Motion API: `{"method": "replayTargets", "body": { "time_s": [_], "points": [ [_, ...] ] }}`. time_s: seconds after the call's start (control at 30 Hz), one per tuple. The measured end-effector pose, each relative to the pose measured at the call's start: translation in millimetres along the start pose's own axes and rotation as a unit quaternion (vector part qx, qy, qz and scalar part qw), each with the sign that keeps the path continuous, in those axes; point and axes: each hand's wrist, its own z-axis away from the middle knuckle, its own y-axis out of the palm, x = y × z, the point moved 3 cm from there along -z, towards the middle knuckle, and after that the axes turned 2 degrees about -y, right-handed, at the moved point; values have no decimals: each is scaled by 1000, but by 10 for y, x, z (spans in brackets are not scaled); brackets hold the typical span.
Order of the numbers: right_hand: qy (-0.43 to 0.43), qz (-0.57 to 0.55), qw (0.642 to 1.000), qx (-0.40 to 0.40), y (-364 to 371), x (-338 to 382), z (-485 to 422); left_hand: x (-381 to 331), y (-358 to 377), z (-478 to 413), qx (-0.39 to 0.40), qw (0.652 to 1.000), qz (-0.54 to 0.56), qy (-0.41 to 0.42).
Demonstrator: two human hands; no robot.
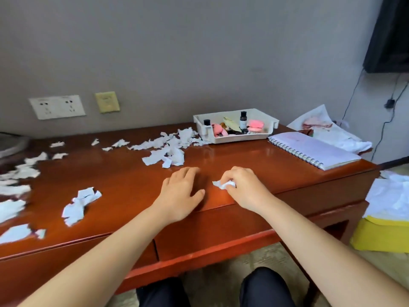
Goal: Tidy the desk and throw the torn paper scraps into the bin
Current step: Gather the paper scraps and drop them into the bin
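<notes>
Torn white paper scraps lie scattered over the red-brown wooden desk: a big heap at the back middle, a clump front left, and several more along the left edge. My right hand grips a small wad of scraps near the desk's front middle. Beside it, my left hand rests flat on the wood with relaxed fingers and holds nothing. A yellow bin lined with white plastic stands on the floor to the right of the desk.
A white tray of small bottles and pink items sits at the back. An open spiral notebook lies at the right, with crumpled white plastic behind it. Wall sockets are at the left; cables hang at the right.
</notes>
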Motion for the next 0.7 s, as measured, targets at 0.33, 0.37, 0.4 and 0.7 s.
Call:
{"method": "replayTargets", "body": {
  "time_s": [0.33, 0.37, 0.4, 0.7],
  "points": [
    [-35, -15, 999, -24, 536, 210, -1181, 829, -121, -507, -83, 988, -3, -131],
    [-39, -6, 999, -25, 580, 197, -1274, 871, -110, -576, -73, 989, 4, -129],
    [-42, 2, 999, -31, 620, 186, -1374, 917, -104, -662, -66, 990, 7, -128],
    [30, 49, 997, 44, 856, 124, -1978, 1237, -9, -1237, -30, 986, 6, -166]
  ]
}}
